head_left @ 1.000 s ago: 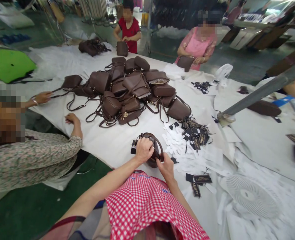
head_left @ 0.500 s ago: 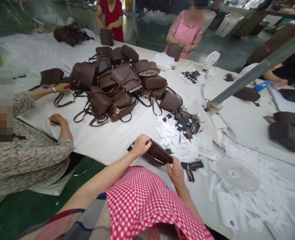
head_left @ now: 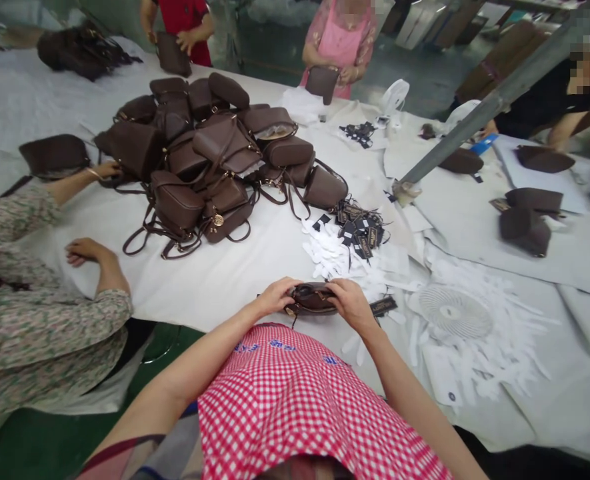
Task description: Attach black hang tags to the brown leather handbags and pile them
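A small brown handbag (head_left: pixel 315 300) is held between my hands at the table's near edge, its zipped top facing up. My left hand (head_left: pixel 277 295) grips its left end, fingers closed over the rim, with a gold-coloured charm hanging just below. At the right end my right hand (head_left: pixel 352 303) is closed on the bag's upper edge, the thumb towards me. A black hang tag (head_left: pixel 383 307) lies right beside my right hand. Past the bag are a heap of white strips (head_left: pixel 327 250) and a pile of black tags (head_left: pixel 362 227).
Brown handbags (head_left: pixel 225 147) with straps are heaped mid-table. On the left a co-worker's hand (head_left: pixel 107 170) touches the heap. A white fan (head_left: pixel 452 312) lies among white strips at right, and a grey metal pole (head_left: pixel 475 110) slants above the table. Two co-workers stand across.
The handbag has turned from slanted to nearly level, and my right hand has moved up to its top edge. My view has shifted right. The red-clad co-worker's hands have moved on their bag.
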`<state>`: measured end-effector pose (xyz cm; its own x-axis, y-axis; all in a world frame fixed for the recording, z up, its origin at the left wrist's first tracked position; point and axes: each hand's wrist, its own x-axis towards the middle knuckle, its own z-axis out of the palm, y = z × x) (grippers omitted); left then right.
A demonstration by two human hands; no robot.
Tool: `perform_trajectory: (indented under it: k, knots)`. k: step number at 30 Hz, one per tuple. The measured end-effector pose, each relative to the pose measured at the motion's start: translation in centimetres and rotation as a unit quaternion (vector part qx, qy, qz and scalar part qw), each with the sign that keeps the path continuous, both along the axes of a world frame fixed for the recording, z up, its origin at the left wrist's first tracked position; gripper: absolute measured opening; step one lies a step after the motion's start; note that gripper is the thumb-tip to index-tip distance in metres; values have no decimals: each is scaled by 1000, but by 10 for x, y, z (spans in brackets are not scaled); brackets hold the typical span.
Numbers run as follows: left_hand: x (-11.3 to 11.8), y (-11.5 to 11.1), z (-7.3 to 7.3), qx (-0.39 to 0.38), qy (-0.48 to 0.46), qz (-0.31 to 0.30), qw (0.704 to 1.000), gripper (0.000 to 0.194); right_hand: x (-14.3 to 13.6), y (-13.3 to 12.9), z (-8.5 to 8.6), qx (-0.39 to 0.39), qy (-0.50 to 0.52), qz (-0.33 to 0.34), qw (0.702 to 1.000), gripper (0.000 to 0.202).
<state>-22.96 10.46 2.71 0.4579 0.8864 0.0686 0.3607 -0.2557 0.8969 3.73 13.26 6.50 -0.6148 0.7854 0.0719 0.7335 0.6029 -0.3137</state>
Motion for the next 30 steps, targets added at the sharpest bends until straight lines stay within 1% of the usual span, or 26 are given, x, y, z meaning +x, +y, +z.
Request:
perform_trajectory:
  k: [2,5,7,8,11,13,15,17,19,21,24,27,28,29,30]
  knots:
    - [3,0,-9,-1,16,-4,1000,45,-3,-1,1,-3,-5,-12,1000,26]
    - [7,-1,-15,0,9,-15,1000,55,-10,-3,0,-12,17,-27,999,24]
    - [5,0,-16,-20,-23,-52,998,61,-15,-6,0,-1,38,-43,998,25]
    - [3,2,-15,-36,-38,-80,995,61,-17,-9,0,15,43,-62,997,26]
    - [-5,12,-10,-68,-56,-153,984,57,-22,-23,3,77,21,-157,984,25]
    - [-7,21,-7,-49,-42,-179,982,56,-25,-34,6,97,-5,-212,972,26]
    - [-3,28,-6,-4,-27,-188,982,56,-30,-43,8,94,-9,-257,962,31]
    - [5,31,-7,46,-29,-201,978,55,-35,-50,7,70,30,-301,951,41]
    - [14,28,-9,78,-36,-213,973,56,-40,-54,5,32,109,-344,932,49]
    - [24,21,-11,95,-31,-212,972,62,-44,-57,4,-12,190,-380,905,51]
    - [37,7,-12,113,-8,-189,975,74,-51,-63,2,-75,278,-425,858,49]
    - [50,-2,-14,113,15,-166,979,81,-60,-71,3,-99,359,-440,817,52]
    - [55,-5,-15,111,22,-161,980,82,-63,-75,4,-91,370,-443,811,53]
    - [60,-7,-16,110,26,-157,981,81,-66,-78,4,-77,365,-447,813,53]
    - [65,-9,-16,111,26,-150,982,79,-68,-81,5,-56,343,-451,822,51]
